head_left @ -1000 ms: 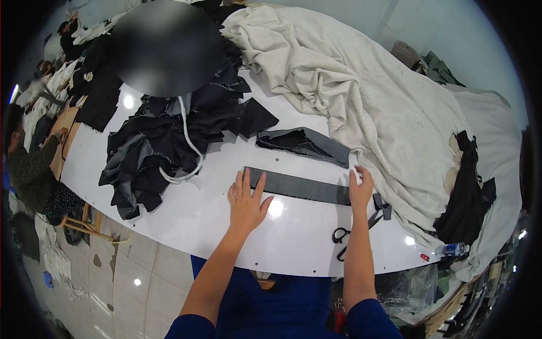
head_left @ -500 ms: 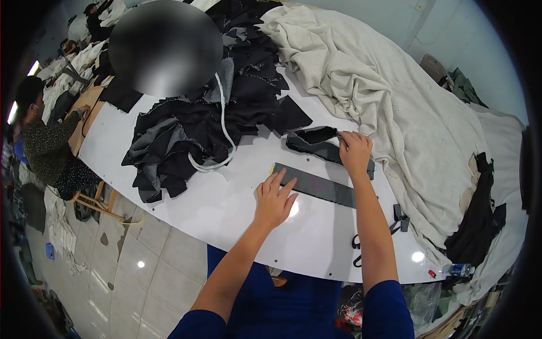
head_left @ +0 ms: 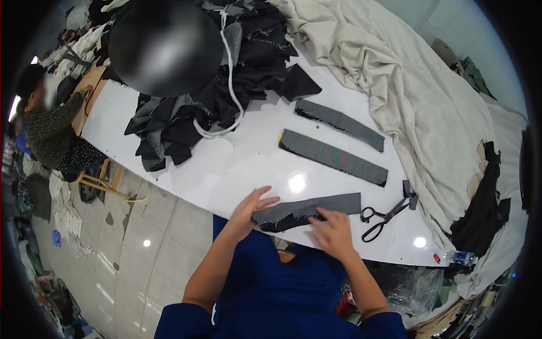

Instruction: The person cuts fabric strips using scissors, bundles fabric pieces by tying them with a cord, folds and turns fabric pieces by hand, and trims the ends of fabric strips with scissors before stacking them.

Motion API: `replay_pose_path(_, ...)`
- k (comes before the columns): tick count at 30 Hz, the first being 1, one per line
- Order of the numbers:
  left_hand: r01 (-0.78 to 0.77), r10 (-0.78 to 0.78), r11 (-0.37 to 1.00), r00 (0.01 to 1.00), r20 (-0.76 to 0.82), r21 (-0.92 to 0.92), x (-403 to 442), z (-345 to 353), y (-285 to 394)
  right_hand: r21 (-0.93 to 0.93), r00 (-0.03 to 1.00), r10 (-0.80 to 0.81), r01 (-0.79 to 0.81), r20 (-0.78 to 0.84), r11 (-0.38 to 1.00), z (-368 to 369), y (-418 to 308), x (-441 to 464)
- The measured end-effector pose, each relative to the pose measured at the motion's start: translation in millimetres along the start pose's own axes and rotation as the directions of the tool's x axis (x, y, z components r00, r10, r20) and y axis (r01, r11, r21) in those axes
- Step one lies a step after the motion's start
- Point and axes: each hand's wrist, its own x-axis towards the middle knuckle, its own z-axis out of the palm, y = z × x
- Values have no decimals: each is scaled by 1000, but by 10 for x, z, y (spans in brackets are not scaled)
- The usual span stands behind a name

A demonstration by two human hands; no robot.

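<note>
A dark grey fabric strip (head_left: 339, 204) with a frayed black lower edge lies near the front edge of the white table (head_left: 248, 164). At its left end is my left hand (head_left: 245, 212), fingers spread, the thumb side partly hidden. My right hand (head_left: 334, 233) rests its spread fingertips on the strip's lower middle. Farther back lie two more grey strips, roughly parallel: the middle strip (head_left: 333, 158) with a yellow mark at its left end, and the far strip (head_left: 341, 125). Black scissors (head_left: 384, 217) lie partly open to the right of the near strip.
A heap of black fabric pieces (head_left: 169, 121) with a white cord (head_left: 230, 73) covers the back left. Cream cloth (head_left: 418, 107) spreads over the right. A bottle (head_left: 464, 258) is at the right front. Another person (head_left: 51, 130) sits at the far left.
My right hand has left the far piece and both hands have come to the front edge, where a strip now lies. The far piece now lies flatter. The middle strip is uncovered.
</note>
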Motion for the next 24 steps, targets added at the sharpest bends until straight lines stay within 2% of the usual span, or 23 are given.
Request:
replay_pose_path(1, -26, 41, 993, 992, -120, 119, -61, 35, 85, 78, 988, 113, -105, -109, 991, 31, 70, -72)
replay_pose_path(2, -20, 36, 992, 991, -129, 128, -113, -3, 79, 164, 950, 232, -200, -210, 966, 53, 140, -121)
replay_pose_path(3, -58, 155, 889, 972, -178, 453, -140, -48, 71, 147, 892, 340, -309, -299, 940, 49, 234, -148)
replay_pose_path(4, -65, 282, 684, 942, -180, 727, -164, -73, 73, 137, 813, 434, -414, -388, 900, 24, 318, -148)
replay_pose_path(5, -69, 285, 679, 943, -175, 731, -221, -52, 106, 60, 779, 465, -488, -420, 871, -17, 382, -97)
replay_pose_path(7, 47, 303, 440, 932, -197, 897, -380, 33, 155, -117, 737, 515, -614, -438, 781, -54, 510, -5)
replay_pose_path(8, 46, 300, 437, 934, -194, 898, -433, 59, 157, -116, 734, 518, -618, -439, 778, -40, 546, 33)
replay_pose_path(10, 78, 470, 486, 817, -335, 870, -541, 58, 152, -156, 715, 633, -691, -298, 706, 15, 565, 129)
replay_pose_path(11, 89, 470, 489, 811, -348, 868, -588, 0, 149, -187, 733, 608, -672, -304, 717, 53, 560, 149)
replay_pose_path(13, 341, 296, 324, 849, -437, 882, -683, -152, 119, -189, 758, 583, -643, -293, 742, 95, 556, 159)
replay_pose_path(14, 351, 223, 340, 871, -437, 872, -709, -160, 36, -195, 775, 559, -621, -294, 759, 103, 574, 155)
replay_pose_path(16, 302, 142, 295, 924, -354, 906, -740, -141, -100, -84, 776, 566, -607, -279, 791, 132, 706, 90)
replay_pose_path(17, 225, 185, 427, 926, -328, 876, -746, -157, -214, -24, 776, 574, -600, -262, 800, 143, 778, 38)
replay_pose_path(18, 227, 187, 429, 925, -331, 874, -749, -175, -284, 17, 805, 530, -546, -265, 838, 143, 836, -17)
replay_pose_path(19, 114, 234, 574, 926, -296, 811, -737, -162, -306, 15, 805, 529, -546, -267, 838, 103, 819, -23)
replay_pose_path(20, -7, 282, 696, 922, -265, 718, -715, -146, -316, 275, 710, 678, -624, -191, 731, 32, 803, -51)
replay_pose_path(21, -61, 284, 794, 916, -282, 605, -685, -133, -312, 506, 605, 792, -662, -75, 553, -58, 779, -89)
replay_pose_path(22, -114, 282, 872, 912, -298, 476, -649, -93, -275, 638, 555, 831, -650, 28, 413, -190, 722, -100)
replay_pose_path(23, -145, 284, 881, 923, -258, 451, -638, -77, -205, 634, 546, 838, -655, 22, 411, -201, 697, -130)
replay_pose_path(24, -145, 278, 882, 928, -248, 448, -611, -8, -156, 781, 549, 835, -539, 42, 316, -205, 662, -154)
